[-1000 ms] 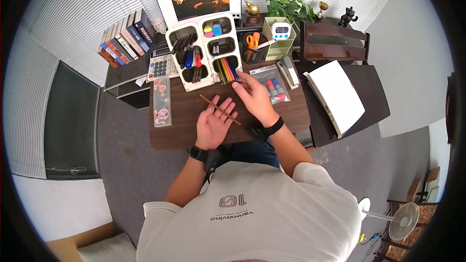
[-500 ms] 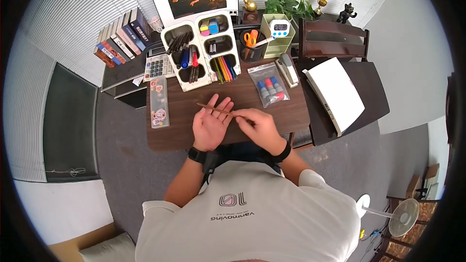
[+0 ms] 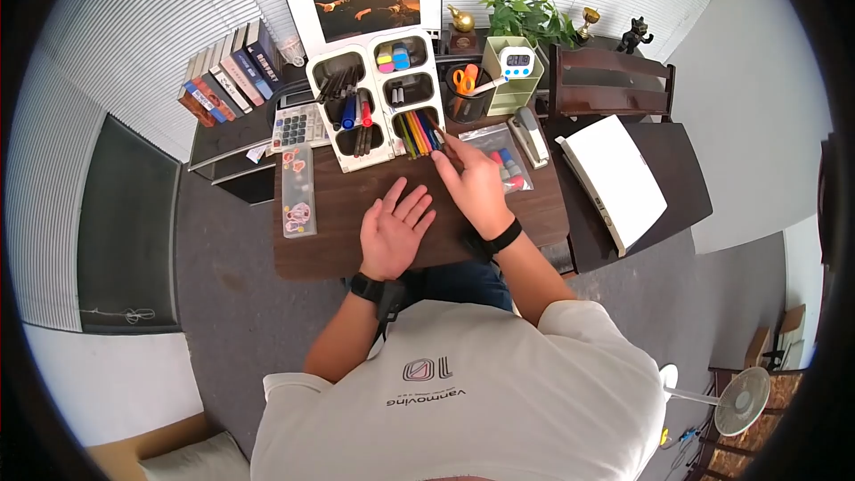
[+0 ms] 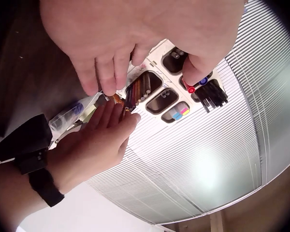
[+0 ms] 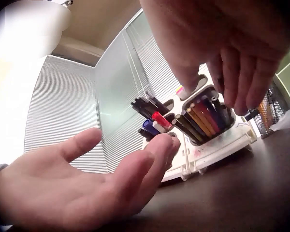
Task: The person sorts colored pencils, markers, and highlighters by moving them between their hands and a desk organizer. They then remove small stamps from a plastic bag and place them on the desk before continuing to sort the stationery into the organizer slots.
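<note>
My left hand (image 3: 392, 236) lies palm up over the near side of the desk, its fingers straight and the palm bare. My right hand (image 3: 474, 187) reaches to the front right compartment of a white desk organizer (image 3: 385, 116). Between its thumb and fingers is a slim brown pencil (image 3: 438, 134), pinched at the compartment's right edge and partly hidden by the fingers. Coloured pencils (image 5: 198, 118) lean together in that compartment. Black pens (image 5: 147, 106) and blue and red markers (image 5: 159, 119) fill compartments to the left, and highlighters (image 3: 393, 57) sit at the back.
Left of the organizer lie a sticker-covered pencil case (image 3: 298, 200) and a calculator (image 3: 298, 127). To the right are a zip bag (image 3: 524, 165) of small capped bottles, a stapler (image 3: 530, 138), a black mesh cup (image 3: 465, 107) with orange scissors, and a green holder (image 3: 517, 93) bearing a digital clock.
The brown pencil lay across my left palm. My right hand took it there and has moved away from me to the coloured pencils; the left hand stays in place, bare.
</note>
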### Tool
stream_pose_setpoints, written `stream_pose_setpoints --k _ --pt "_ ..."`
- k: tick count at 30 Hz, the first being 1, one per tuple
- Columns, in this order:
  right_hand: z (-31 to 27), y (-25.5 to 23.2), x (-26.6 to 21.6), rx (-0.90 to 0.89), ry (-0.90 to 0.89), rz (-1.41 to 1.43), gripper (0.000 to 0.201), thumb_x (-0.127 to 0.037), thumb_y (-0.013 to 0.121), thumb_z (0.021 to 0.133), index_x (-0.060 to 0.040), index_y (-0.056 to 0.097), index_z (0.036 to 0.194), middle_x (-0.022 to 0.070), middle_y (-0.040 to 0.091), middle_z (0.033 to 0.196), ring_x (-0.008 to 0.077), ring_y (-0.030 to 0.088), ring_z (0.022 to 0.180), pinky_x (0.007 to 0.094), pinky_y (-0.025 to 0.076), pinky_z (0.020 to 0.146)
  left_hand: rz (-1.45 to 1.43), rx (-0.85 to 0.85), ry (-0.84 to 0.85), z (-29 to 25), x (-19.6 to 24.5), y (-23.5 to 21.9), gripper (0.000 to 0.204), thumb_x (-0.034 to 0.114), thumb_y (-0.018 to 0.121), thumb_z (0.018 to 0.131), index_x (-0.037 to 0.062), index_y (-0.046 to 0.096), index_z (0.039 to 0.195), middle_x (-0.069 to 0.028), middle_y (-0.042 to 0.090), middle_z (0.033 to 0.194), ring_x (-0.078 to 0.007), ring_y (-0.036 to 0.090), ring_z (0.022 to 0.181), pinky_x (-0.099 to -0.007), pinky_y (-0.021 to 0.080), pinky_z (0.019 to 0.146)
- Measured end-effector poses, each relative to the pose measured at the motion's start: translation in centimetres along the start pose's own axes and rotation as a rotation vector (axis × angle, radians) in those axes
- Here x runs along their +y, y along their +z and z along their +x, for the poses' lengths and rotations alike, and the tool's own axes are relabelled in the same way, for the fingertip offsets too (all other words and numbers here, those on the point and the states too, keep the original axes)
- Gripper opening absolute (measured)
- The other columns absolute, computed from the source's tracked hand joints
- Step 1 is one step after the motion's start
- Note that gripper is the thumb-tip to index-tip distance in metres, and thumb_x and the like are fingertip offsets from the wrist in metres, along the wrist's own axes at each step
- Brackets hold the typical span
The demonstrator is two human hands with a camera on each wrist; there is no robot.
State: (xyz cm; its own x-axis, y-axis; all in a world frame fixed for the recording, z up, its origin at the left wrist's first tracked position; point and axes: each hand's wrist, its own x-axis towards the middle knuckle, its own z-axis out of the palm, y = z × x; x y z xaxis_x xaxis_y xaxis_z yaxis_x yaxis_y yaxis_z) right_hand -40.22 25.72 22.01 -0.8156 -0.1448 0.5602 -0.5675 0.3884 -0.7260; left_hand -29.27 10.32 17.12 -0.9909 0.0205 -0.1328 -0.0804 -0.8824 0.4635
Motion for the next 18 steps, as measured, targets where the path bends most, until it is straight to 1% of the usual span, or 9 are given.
stream_pose_setpoints --k 2,4,6,10,12,13,15,16,18 --pt "0.6 0.2 -0.7 -0.121 0.101 -0.071 0.041 -0.025 0.076 0.093 0.0059 0.07 0.119 0.0268 0.074 0.099 0.0392 0.074 0.091 0.0425 0.059 0.077 0.001 -0.003 0.0 0.0 0.0 0.0 0.072 0.052 0.048 0.103 0.0083 0.036 0.159 -0.0224 0.046 0.156 -0.032 0.047 0.141 -0.0496 0.034 0.121" --pt "0.9 0.7 0.0 -0.119 0.102 -0.089 0.047 -0.029 0.076 0.092 0.008 0.07 0.12 0.0288 0.073 0.097 0.0412 0.074 0.089 0.0435 0.059 0.076 -0.001 -0.006 -0.001 -0.1 0.0 -0.1 0.072 0.052 0.048 0.103 0.0083 0.037 0.159 -0.0223 0.046 0.156 -0.0317 0.048 0.14 -0.0495 0.034 0.121" --pt "1.3 0.7 0.1 -0.179 0.151 -0.057 0.044 -0.026 0.076 0.095 0.007 0.069 0.123 0.0231 0.077 0.099 0.0284 0.078 0.091 0.0351 0.06 0.079 -0.007 -0.019 0.001 -0.1 0.0 -0.1 0.072 0.051 0.048 0.103 0.0084 0.037 0.159 -0.0221 0.046 0.156 -0.0314 0.047 0.14 -0.0493 0.035 0.121" --pt "1.3 0.8 0.6 -0.178 0.216 0.03 0.043 -0.026 0.077 0.096 0.0074 0.07 0.122 0.0215 0.078 0.1 0.0234 0.078 0.092 0.0326 0.06 0.079 -0.016 -0.033 0.004 0.0 -0.1 -0.3 0.071 0.051 0.049 0.103 0.0088 0.037 0.159 -0.0216 0.047 0.155 -0.0311 0.048 0.14 -0.0491 0.035 0.12" --pt "1.3 0.6 0.6 -0.188 0.251 0.092 0.041 -0.023 0.076 0.096 0.0075 0.069 0.123 0.0183 0.079 0.1 0.0175 0.076 0.092 0.0298 0.059 0.081 -0.008 -0.036 -0.001 0.0 -0.1 -0.4 0.072 0.051 0.049 0.102 0.0091 0.037 0.159 -0.021 0.048 0.154 -0.0307 0.048 0.139 -0.049 0.035 0.12" --pt "1.2 0.6 0.8 -0.189 0.255 0.091 0.041 -0.023 0.076 0.096 0.0075 0.069 0.123 0.0183 0.079 0.1 0.0175 0.076 0.092 0.0298 0.059 0.081 -0.01 -0.033 -0.003 0.0 -0.1 -0.3 0.072 0.051 0.049 0.102 0.0091 0.037 0.159 -0.021 0.048 0.154 -0.0307 0.048 0.139 -0.049 0.035 0.12" --pt "1.1 0.7 1.1 -0.155 0.29 0.25 0.044 -0.026 0.079 0.093 0.0071 0.071 0.121 0.02 0.078 0.098 0.022 0.078 0.09 0.0324 0.06 0.081 -0.003 -0.023 -0.003 0.0 0.0 -0.2 0.071 0.052 0.049 0.102 0.0092 0.038 0.159 -0.0206 0.049 0.154 -0.0304 0.048 0.139 -0.0491 0.036 0.12" --pt "1.1 0.6 1.2 -0.156 0.289 0.25 0.044 -0.026 0.079 0.093 0.0071 0.071 0.121 0.02 0.078 0.098 0.022 0.078 0.09 0.0324 0.06 0.081 -0.004 -0.023 -0.002 0.0 0.0 -0.3 0.071 0.052 0.049 0.102 0.0092 0.038 0.159 -0.0206 0.049 0.154 -0.0304 0.048 0.139 -0.0491 0.036 0.12" --pt "1.1 0.4 1.3 -0.187 0.311 0.31 0.045 -0.023 0.079 0.093 0.0069 0.068 0.125 0.0174 0.078 0.101 0.0179 0.076 0.092 0.0298 0.059 0.083 0.001 -0.043 0.004 0.1 -0.1 -0.4 0.071 0.052 0.048 0.103 0.0093 0.038 0.158 -0.0204 0.049 0.154 -0.0304 0.049 0.139 -0.0492 0.036 0.119"
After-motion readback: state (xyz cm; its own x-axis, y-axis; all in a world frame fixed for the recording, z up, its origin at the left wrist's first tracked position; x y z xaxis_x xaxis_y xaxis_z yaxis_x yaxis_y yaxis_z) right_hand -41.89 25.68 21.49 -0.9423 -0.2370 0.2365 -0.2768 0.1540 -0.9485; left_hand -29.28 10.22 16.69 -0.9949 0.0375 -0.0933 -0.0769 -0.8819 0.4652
